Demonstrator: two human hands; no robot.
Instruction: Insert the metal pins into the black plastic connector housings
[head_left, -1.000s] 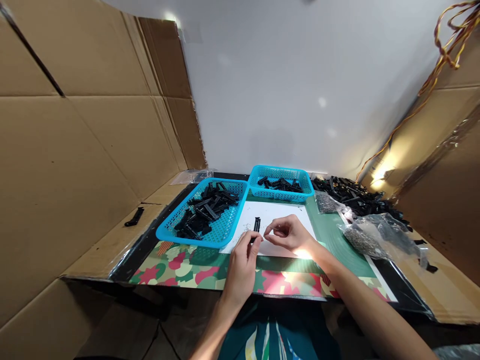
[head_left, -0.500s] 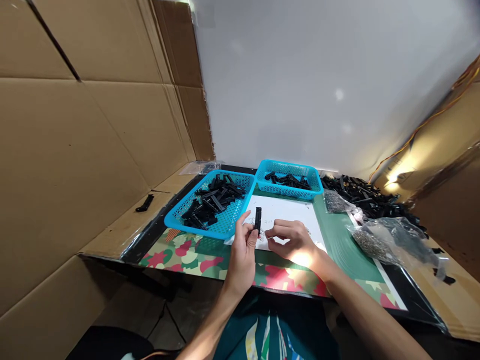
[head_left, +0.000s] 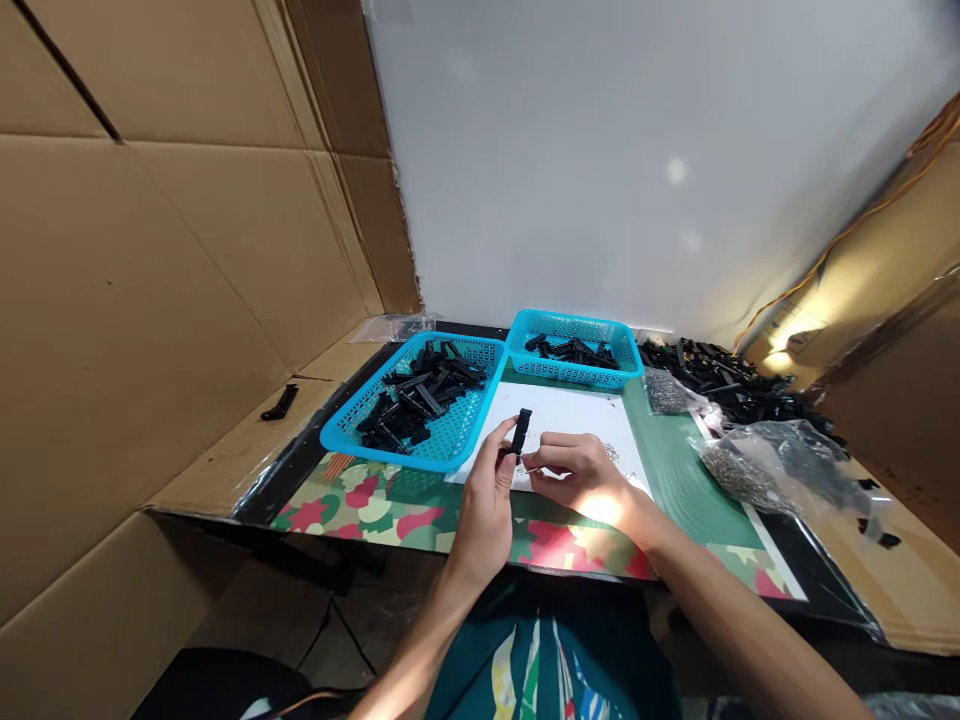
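The left hand (head_left: 487, 492) gripped a black part (head_left: 523, 431), upper end tipped slightly right, above the paper (head_left: 577, 408). By its lower end, the right hand (head_left: 574, 472) pinched what looked like a thin piece (head_left: 531, 470). A loose pinch or a turn of the part could have dropped that piece among the bits (head_left: 611, 452). Both forearms slanted inward, hands nearly meeting. Beyond stood the left basket (head_left: 439, 465) and far basket (head_left: 566, 371), holding more parts.
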